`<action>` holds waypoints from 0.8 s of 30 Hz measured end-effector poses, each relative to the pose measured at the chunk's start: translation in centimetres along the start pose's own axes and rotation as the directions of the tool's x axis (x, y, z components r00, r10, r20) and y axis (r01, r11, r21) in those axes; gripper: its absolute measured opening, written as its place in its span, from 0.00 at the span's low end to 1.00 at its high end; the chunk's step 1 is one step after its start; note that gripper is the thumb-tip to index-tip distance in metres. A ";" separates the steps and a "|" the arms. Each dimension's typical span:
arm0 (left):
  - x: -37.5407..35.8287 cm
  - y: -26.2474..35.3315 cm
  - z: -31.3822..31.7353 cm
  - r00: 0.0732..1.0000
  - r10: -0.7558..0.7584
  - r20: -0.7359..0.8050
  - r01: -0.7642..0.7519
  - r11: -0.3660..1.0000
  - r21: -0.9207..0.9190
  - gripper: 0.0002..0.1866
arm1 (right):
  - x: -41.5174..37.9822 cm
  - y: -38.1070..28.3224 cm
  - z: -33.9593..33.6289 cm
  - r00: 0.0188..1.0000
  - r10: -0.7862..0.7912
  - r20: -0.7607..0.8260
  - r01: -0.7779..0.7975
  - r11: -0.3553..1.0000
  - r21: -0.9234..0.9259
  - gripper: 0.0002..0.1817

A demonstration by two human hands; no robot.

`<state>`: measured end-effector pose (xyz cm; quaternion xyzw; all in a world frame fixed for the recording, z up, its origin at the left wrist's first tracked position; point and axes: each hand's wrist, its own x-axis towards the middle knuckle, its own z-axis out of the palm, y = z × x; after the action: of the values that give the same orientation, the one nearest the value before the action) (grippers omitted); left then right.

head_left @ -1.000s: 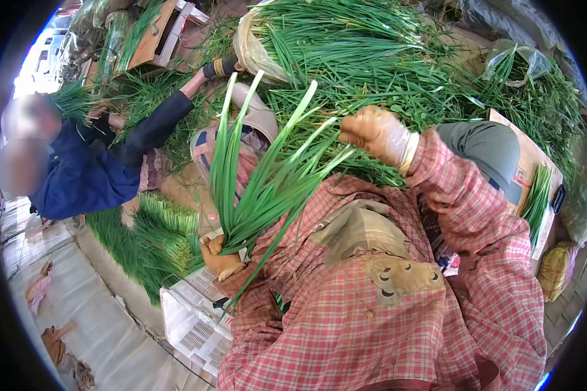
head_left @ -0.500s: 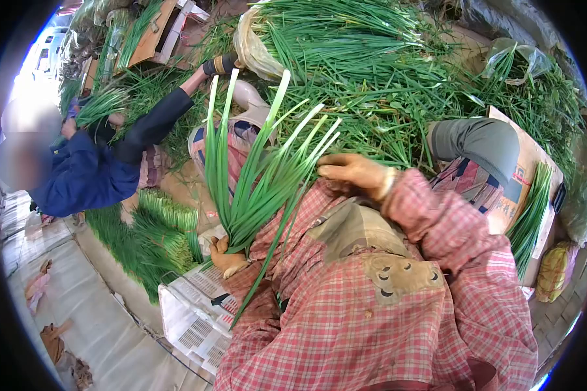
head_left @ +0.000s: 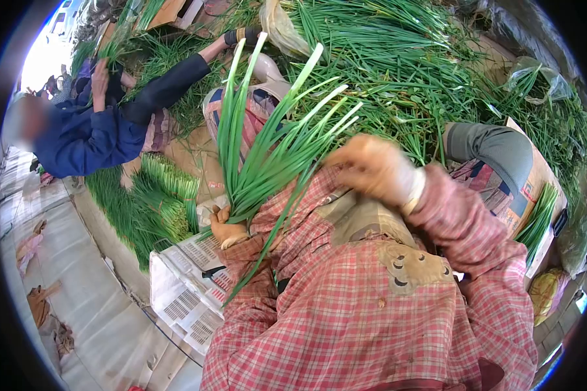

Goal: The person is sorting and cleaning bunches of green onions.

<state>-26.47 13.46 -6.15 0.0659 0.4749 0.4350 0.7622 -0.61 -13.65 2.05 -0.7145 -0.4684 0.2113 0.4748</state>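
My left hand (head_left: 228,228) is closed round the leafy lower part of a bunch of chives (head_left: 264,169). Their pale stem ends fan upward and away from me, while a few long leaves hang down over my checked sleeve. To the right of the bunch is my right hand (head_left: 375,169), smeared by motion. Its fingers point toward the stems, and whether anything is between them does not show. A large heap of loose chives (head_left: 378,39) lies in front of me.
Tied chive bundles (head_left: 169,202) lie at left beside a printed carton (head_left: 186,293). Another bunch (head_left: 538,221) rests on cardboard at right. A co-worker in a blue jacket (head_left: 91,143) sits at left. Plastic bags (head_left: 284,29) edge the heap.
My right hand has moved back from the stem ends, toward my body, and has blurred. My left hand still grips the bunch. The co-worker's arm is raised now. The view has shifted slightly.
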 end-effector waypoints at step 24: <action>-5.4 4.5 9.7 0.870 0.423 0.253 -0.418 0.905 -0.074 0.10 | -2.2 0.6 4.1 0.865 0.245 0.439 -0.444 0.781 0.439 0.32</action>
<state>-22.58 15.34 5.00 0.2183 0.3400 0.5817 0.7060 -4.45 -13.67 -0.66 -0.5805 -0.3295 0.5420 0.5105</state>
